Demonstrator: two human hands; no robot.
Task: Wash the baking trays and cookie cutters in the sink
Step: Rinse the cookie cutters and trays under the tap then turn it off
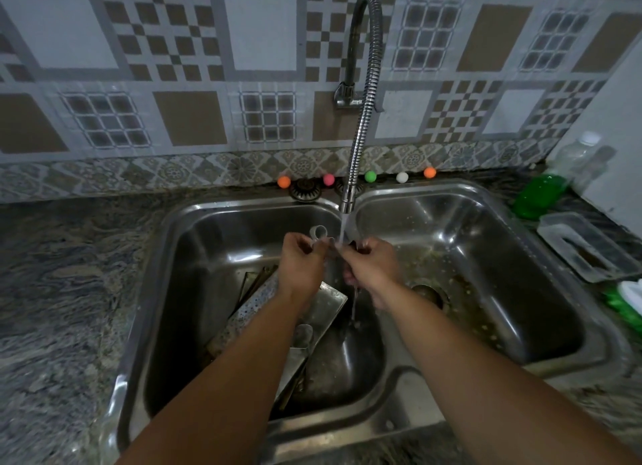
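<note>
Both of my hands hold a small metal cookie cutter (319, 233) under the running water of the flexible tap (348, 200), above the divider of the double sink (243, 209). My left hand (301, 261) pinches its left side, and a rounded loop sticks up above my fingers. My right hand (370, 265) grips the right side, where the stream hits; water runs off below. In the left basin lie stacked metal baking trays (326, 301), one speckled (250, 306), partly hidden by my left forearm. Another cutter (303, 335) rests on them.
The right basin (486, 273) holds a drain and scattered crumbs. On the counter at right stand a bottle of green dish soap (536, 195), a clear plastic container (587, 247) and a green-and-white scrubber (628, 296). Several coloured balls (328, 179) line the wall behind the sink.
</note>
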